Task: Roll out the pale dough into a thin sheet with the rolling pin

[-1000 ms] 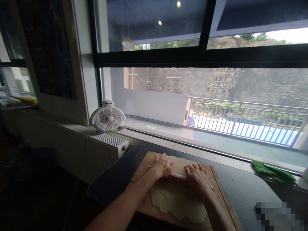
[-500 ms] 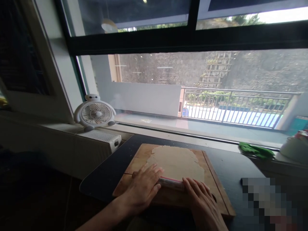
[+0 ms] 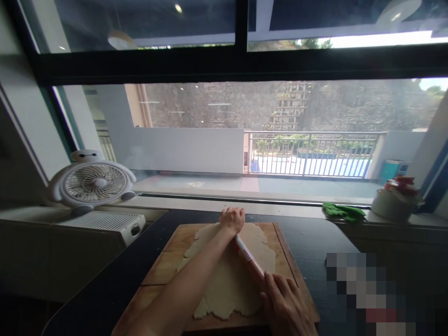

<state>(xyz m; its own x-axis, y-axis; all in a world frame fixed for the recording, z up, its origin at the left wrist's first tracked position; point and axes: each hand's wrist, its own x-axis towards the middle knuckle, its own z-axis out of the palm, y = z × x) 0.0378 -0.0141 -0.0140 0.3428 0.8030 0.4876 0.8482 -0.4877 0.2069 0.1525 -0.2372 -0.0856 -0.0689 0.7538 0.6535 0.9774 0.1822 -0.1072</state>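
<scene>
A thin, ragged-edged sheet of pale dough (image 3: 229, 289) lies over most of a wooden board (image 3: 159, 268). Across it, slanting from far left to near right, runs a slim whitish rolling pin (image 3: 249, 256) with reddish marks. My left hand (image 3: 233, 219) is closed over its far end, close to the board's back edge, with the forearm stretched above the dough. At the near end, by the board's right side, my right hand (image 3: 285, 298) grips the pin with fingers curled round it. Both pin ends are hidden under my hands.
The board rests on a dark table (image 3: 308, 242) against a window. A white fan (image 3: 98, 182) stands left, above a vented white box (image 3: 108, 224). On the sill at right are a green cloth (image 3: 345, 211) and a whitish pot (image 3: 395, 200). A pixelated patch covers the right.
The rolling pin has turned from crosswise to slanting. My left hand moved forward to the far edge, my right stays near. More dough shows towards me. The view shifted right.
</scene>
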